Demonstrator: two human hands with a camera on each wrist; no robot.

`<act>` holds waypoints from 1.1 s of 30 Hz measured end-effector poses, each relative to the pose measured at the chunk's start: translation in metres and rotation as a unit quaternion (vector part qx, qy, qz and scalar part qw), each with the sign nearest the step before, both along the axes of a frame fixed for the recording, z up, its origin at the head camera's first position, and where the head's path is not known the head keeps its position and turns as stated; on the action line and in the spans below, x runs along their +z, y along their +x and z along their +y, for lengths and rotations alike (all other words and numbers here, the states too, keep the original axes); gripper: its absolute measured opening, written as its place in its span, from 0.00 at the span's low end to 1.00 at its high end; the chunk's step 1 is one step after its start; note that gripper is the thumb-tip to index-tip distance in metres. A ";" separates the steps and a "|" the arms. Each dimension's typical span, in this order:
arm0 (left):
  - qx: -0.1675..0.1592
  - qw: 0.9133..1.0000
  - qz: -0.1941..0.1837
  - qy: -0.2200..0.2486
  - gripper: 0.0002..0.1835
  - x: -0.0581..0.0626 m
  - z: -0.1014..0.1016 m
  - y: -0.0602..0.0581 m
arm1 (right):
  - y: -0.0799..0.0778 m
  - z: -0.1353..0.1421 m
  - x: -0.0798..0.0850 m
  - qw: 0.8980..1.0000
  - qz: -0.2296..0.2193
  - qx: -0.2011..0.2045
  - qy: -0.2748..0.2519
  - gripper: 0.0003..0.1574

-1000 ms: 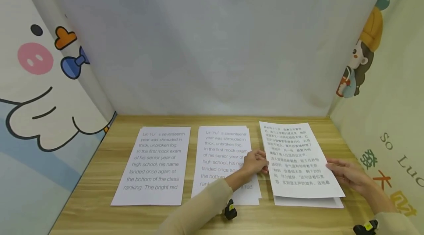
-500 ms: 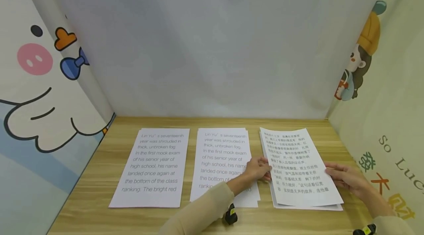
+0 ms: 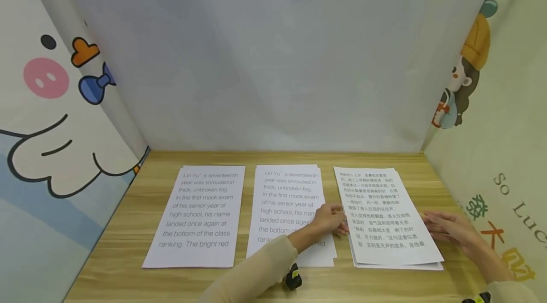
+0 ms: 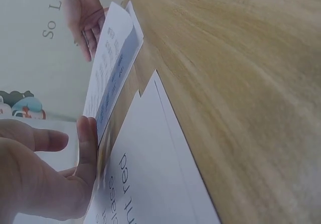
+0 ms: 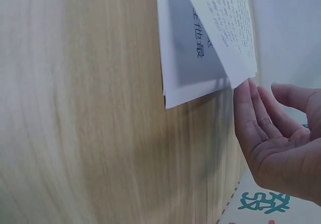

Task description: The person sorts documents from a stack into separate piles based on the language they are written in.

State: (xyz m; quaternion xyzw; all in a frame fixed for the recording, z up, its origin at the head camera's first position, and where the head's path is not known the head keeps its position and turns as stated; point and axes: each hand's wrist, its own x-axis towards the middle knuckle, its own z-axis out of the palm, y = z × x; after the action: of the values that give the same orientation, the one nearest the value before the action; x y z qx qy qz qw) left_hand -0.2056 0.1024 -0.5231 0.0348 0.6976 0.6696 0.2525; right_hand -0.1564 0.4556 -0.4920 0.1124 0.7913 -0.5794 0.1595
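Note:
At the right of the desk lies a paper stack whose top sheet (image 3: 378, 213) carries Chinese text. That sheet stands slightly raised at its near end; in the right wrist view a printed sheet (image 5: 188, 53) shows beneath it. My left hand (image 3: 328, 220) is at the stack's left edge, fingertips touching the paper and thumb apart from them in the left wrist view. At the opposite edge, my right hand (image 3: 455, 231) has its fingers extended, their tips against the top sheet's edge. Neither hand pinches the paper.
Two more paper stacks with English text lie to the left: the middle stack (image 3: 284, 198), partly under my left forearm, and the left stack (image 3: 198, 215). A white back wall (image 3: 273, 56) and printed side panels enclose the wooden desk (image 3: 115, 241).
The top sheet has come down from a raised position onto the right stack and lies closer in line with it. My right fingers no longer hold its edge from above.

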 end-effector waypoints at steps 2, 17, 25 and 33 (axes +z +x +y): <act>-0.002 1.000 -0.003 0.002 0.27 0.001 -0.003 0.000 | 0.001 0.001 0.000 1.000 0.001 -0.008 -0.005 0.28; -0.011 1.000 0.002 0.012 0.20 0.004 -0.038 -0.005 | 0.007 0.001 0.003 0.999 0.018 -0.021 -0.025 0.22; 0.004 1.000 0.024 -0.019 0.16 0.011 -0.067 -0.012 | -0.002 -0.023 0.006 1.000 0.014 -0.018 -0.009 0.36; 0.029 0.999 0.024 -0.031 0.17 0.016 -0.119 -0.011 | -0.009 -0.050 0.009 0.999 0.032 0.018 0.004 0.37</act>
State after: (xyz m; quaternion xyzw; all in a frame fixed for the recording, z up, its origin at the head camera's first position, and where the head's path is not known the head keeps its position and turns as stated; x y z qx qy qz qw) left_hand -0.2167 -0.0162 -0.5074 0.0231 0.7244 0.6538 0.2173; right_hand -0.1654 0.4058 -0.4834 0.0802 0.8002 -0.5765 0.1444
